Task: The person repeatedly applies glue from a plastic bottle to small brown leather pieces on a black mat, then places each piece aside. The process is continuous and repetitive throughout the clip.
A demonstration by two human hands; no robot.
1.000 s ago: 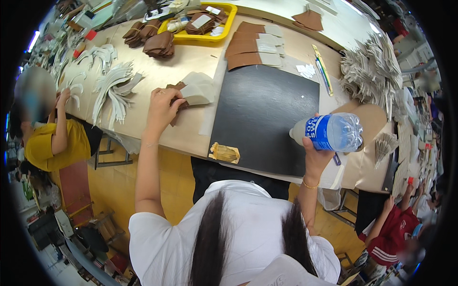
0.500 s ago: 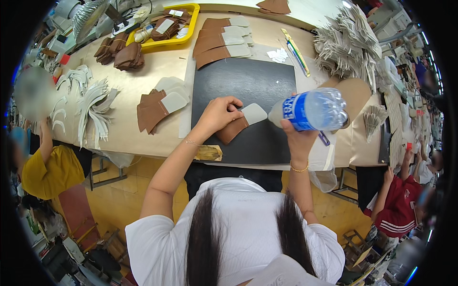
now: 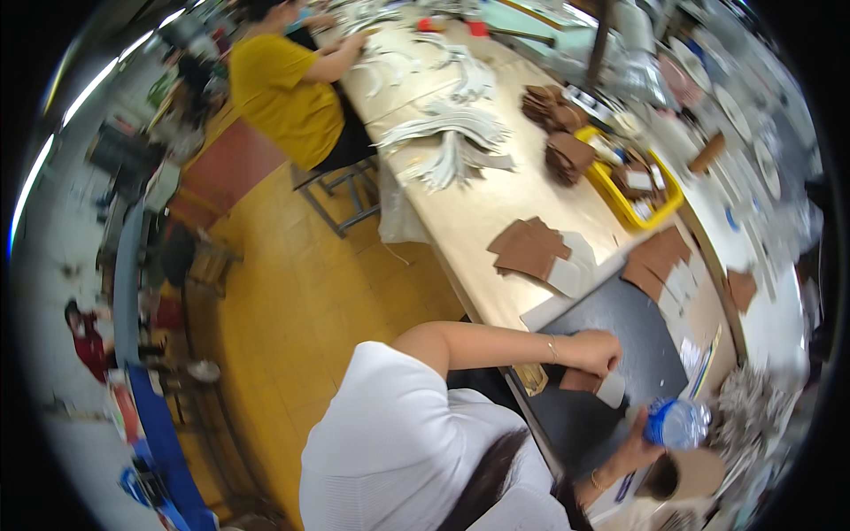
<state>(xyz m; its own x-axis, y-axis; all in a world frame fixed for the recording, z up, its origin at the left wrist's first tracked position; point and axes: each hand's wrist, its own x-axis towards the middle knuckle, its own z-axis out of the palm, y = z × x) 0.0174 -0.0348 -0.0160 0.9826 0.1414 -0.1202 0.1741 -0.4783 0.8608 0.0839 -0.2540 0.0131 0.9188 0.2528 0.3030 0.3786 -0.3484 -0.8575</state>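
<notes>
View swung left since the earlier frame, right hand [image 3: 639,451] still wrapped round a blue-labelled bottle [image 3: 677,424], left forearm stretched across, left hand [image 3: 595,351] curled over a brown-and-white piece [image 3: 580,380] on the black mat [image 3: 651,341], finger grip unclear, yellow-shirted co-worker [image 3: 288,93] beyond.

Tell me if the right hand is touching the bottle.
Touching. The head view shows the right hand closed against the bottle near its blue label, with no gap between them.
</notes>
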